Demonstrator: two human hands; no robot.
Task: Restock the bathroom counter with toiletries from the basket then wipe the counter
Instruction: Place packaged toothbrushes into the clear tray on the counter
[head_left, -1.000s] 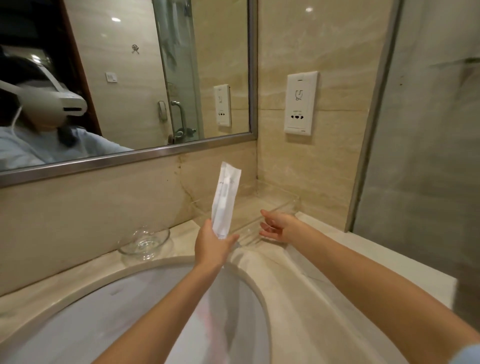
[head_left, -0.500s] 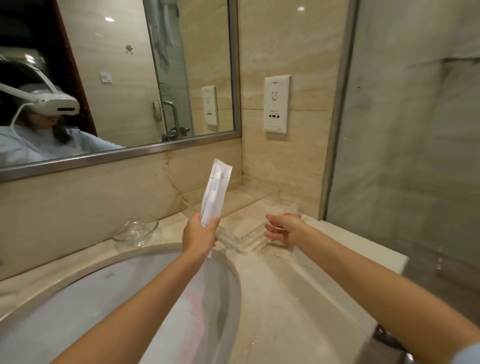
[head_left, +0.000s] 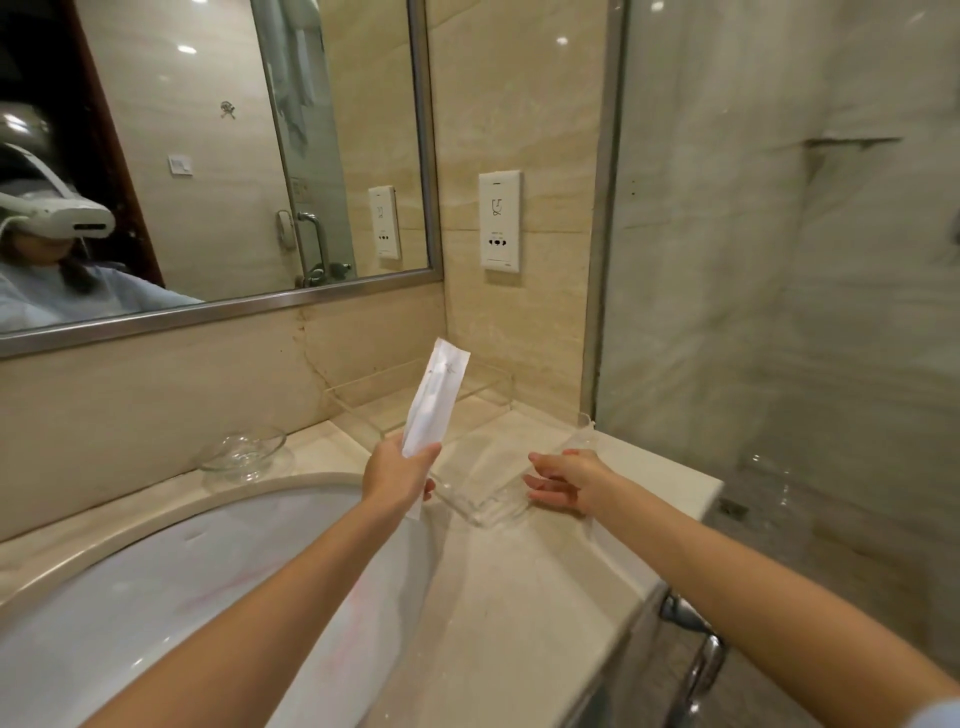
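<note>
The left hand (head_left: 397, 475) gripped a white packet (head_left: 434, 400) by its lower end, fingers and thumb curled round it. The packet was held above the counter (head_left: 519, 597), just past the basin (head_left: 208, 597) rim. Its long axis stood close to upright and leaned a little to the right. Its top end pointed up toward the wall corner, and its bottom end stuck out below the hand. Faint print showed near the top, too small to read.

The right hand (head_left: 569, 480) reached in from the right to the clear tray (head_left: 483, 519) on the counter in the corner. Its fingers stretched leftward at the tray's near right edge. Whether it gripped the tray or only touched it could not be told, as the clear plastic blurred there.

A glass dish (head_left: 244, 454) sat on the counter left of the packet, by the back wall and under the mirror (head_left: 208, 156). A white socket plate (head_left: 500, 221) was on the side wall above the tray.
</note>
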